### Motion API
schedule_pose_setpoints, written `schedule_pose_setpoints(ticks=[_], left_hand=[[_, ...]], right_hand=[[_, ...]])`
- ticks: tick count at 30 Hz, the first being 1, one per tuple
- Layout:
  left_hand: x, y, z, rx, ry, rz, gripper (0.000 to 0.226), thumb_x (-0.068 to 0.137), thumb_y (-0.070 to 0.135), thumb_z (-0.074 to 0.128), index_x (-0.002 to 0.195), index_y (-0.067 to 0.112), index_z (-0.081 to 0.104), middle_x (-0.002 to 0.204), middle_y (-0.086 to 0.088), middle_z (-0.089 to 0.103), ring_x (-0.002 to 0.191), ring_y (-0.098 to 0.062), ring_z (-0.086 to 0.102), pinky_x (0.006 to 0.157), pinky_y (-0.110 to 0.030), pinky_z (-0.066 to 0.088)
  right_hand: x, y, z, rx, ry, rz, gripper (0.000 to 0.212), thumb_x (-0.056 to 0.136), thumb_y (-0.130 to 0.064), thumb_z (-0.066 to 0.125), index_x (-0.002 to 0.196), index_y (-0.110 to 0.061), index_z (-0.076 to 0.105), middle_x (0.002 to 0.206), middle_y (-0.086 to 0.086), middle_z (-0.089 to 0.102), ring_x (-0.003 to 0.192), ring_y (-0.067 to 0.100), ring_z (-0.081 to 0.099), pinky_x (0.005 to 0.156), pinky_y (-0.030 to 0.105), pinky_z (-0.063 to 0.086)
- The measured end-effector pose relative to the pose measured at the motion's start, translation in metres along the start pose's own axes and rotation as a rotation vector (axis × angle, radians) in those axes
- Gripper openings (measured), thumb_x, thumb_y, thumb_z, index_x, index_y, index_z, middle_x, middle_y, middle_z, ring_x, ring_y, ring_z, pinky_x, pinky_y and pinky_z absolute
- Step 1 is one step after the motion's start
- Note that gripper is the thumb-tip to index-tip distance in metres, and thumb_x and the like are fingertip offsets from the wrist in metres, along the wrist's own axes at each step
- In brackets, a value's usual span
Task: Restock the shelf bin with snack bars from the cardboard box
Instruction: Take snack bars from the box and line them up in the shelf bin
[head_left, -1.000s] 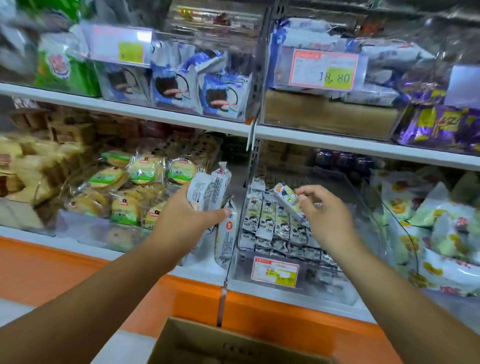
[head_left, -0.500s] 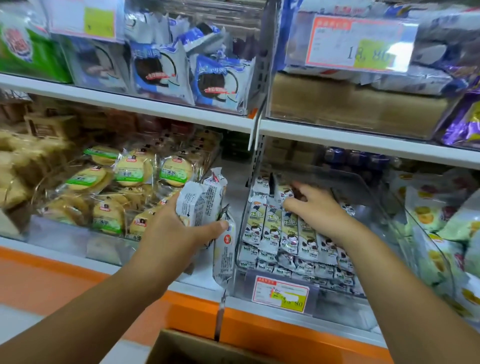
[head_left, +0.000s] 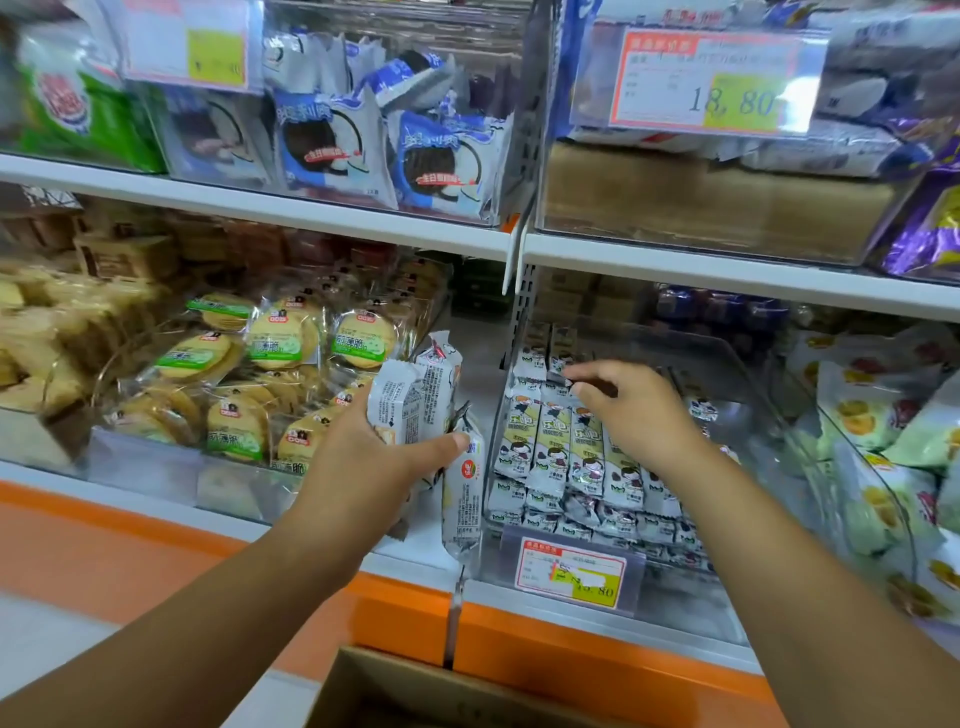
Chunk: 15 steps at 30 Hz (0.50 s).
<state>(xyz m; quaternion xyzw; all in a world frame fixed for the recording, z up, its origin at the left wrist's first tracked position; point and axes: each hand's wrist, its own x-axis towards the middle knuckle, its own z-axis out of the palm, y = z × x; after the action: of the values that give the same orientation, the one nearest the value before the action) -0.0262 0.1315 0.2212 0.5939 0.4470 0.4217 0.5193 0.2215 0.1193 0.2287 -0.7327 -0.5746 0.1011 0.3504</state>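
My left hand (head_left: 374, 462) grips a bundle of white-wrapped snack bars (head_left: 415, 395) in front of the shelf, left of the clear shelf bin (head_left: 691, 603); one bar (head_left: 461, 499) hangs down from the bundle. Rows of the same snack bars (head_left: 550, 447) lie in the bin. My right hand (head_left: 634, 410) hovers over the bin's back rows, fingers spread and curled down, with nothing visibly in it. The cardboard box (head_left: 415, 691) shows its open top edge at the bottom centre.
Round biscuit packs (head_left: 280, 343) fill the bin to the left. Green and yellow packets (head_left: 883, 447) fill the bin to the right. Above runs a white shelf (head_left: 727, 280) with cookie packs (head_left: 431, 161) and a price tag (head_left: 711, 83). An orange base (head_left: 597, 654) runs below.
My right hand carried a snack bar into the bin, pressed it among the back rows, and now lifts off without it. My left hand has kept its bundle nearly still.
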Motion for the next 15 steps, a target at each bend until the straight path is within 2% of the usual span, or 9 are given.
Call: schedule_pose_setpoints(ticks=[2, 3, 5, 6, 7, 8, 10, 12, 15], left_hand=[[0.001, -0.001, 0.000, -0.010, 0.002, -0.014, 0.029, 0.076, 0.019, 0.083, 0.099, 0.024, 0.066, 0.087, -0.009, 0.075, 0.076, -0.035, 0.070, 0.060, -0.051, 0.059], [0.001, 0.000, 0.000, -0.020, 0.000, -0.021, 0.030, 0.076, 0.019, 0.083, 0.100, 0.023, 0.067, 0.084, -0.008, 0.075, 0.075, -0.034, 0.071, 0.057, -0.053, 0.059], [0.001, 0.001, -0.001, -0.056, -0.003, -0.025, 0.029, 0.077, 0.018, 0.082, 0.102, 0.020, 0.067, 0.074, -0.002, 0.073, 0.056, -0.021, 0.066, 0.042, -0.036, 0.051], [0.002, 0.002, 0.000, -0.072, -0.004, -0.021, 0.028, 0.077, 0.017, 0.081, 0.102, 0.020, 0.068, 0.073, 0.001, 0.073, 0.054, -0.016, 0.065, 0.042, -0.029, 0.047], [0.001, 0.004, 0.000, -0.085, -0.005, -0.017, 0.028, 0.077, 0.016, 0.081, 0.101, 0.021, 0.068, 0.075, 0.003, 0.074, 0.059, -0.014, 0.068, 0.046, -0.026, 0.047], [0.001, 0.006, 0.001, -0.097, -0.006, -0.015, 0.028, 0.077, 0.016, 0.081, 0.101, 0.021, 0.068, 0.078, 0.004, 0.076, 0.066, -0.015, 0.070, 0.052, -0.026, 0.048], [0.002, 0.008, 0.002, -0.115, -0.009, -0.016, 0.028, 0.076, 0.014, 0.082, 0.100, 0.020, 0.069, 0.083, 0.002, 0.077, 0.079, -0.019, 0.072, 0.065, -0.032, 0.052], [0.002, 0.012, 0.002, -0.127, -0.009, -0.016, 0.028, 0.075, 0.012, 0.082, 0.099, 0.020, 0.069, 0.085, 0.002, 0.077, 0.084, -0.022, 0.073, 0.074, -0.038, 0.055], [0.001, 0.017, 0.001, -0.177, -0.010, -0.013, 0.028, 0.077, 0.008, 0.080, 0.101, 0.020, 0.069, 0.089, 0.000, 0.078, 0.090, -0.024, 0.073, 0.086, -0.047, 0.057]], right_hand=[[0.000, 0.001, -0.002, -0.022, -0.060, 0.015, 0.032, 0.100, -0.025, 0.047, 0.128, -0.034, 0.058, 0.113, -0.006, 0.061, 0.043, 0.002, 0.046, 0.050, 0.024, 0.044], [-0.002, 0.001, -0.003, -0.018, -0.079, 0.020, 0.034, 0.100, -0.025, 0.046, 0.131, -0.036, 0.055, 0.117, -0.006, 0.060, 0.052, 0.004, 0.052, 0.054, 0.024, 0.046], [-0.006, 0.000, -0.005, -0.017, -0.047, 0.006, 0.036, 0.100, -0.026, 0.046, 0.134, -0.037, 0.051, 0.130, -0.005, 0.057, 0.089, 0.012, 0.063, 0.076, 0.027, 0.051], [-0.009, -0.002, -0.007, -0.019, 0.005, -0.010, 0.036, 0.099, -0.027, 0.047, 0.133, -0.037, 0.052, 0.129, -0.004, 0.058, 0.102, 0.013, 0.060, 0.088, 0.030, 0.050], [-0.015, -0.006, -0.009, -0.016, 0.064, -0.034, 0.034, 0.098, -0.027, 0.048, 0.131, -0.036, 0.054, 0.123, -0.006, 0.060, 0.105, 0.009, 0.057, 0.095, 0.031, 0.047], [-0.022, -0.012, -0.011, -0.002, 0.118, -0.064, 0.032, 0.098, -0.026, 0.049, 0.128, -0.035, 0.057, 0.114, -0.012, 0.061, 0.101, 0.003, 0.055, 0.095, 0.029, 0.046], [-0.038, -0.024, -0.015, 0.049, 0.150, -0.119, 0.027, 0.097, -0.025, 0.052, 0.120, -0.035, 0.060, 0.101, -0.021, 0.059, 0.092, -0.006, 0.053, 0.084, 0.017, 0.044], [-0.056, -0.035, -0.018, 0.126, 0.093, -0.148, 0.023, 0.096, -0.025, 0.054, 0.115, -0.036, 0.062, 0.099, -0.019, 0.063, 0.089, -0.007, 0.055, 0.073, 0.008, 0.043], [-0.083, -0.043, -0.018, 0.241, -0.024, -0.161, 0.022, 0.092, -0.022, 0.060, 0.111, -0.035, 0.063, 0.098, -0.015, 0.065, 0.091, -0.002, 0.059, 0.077, 0.015, 0.050]])
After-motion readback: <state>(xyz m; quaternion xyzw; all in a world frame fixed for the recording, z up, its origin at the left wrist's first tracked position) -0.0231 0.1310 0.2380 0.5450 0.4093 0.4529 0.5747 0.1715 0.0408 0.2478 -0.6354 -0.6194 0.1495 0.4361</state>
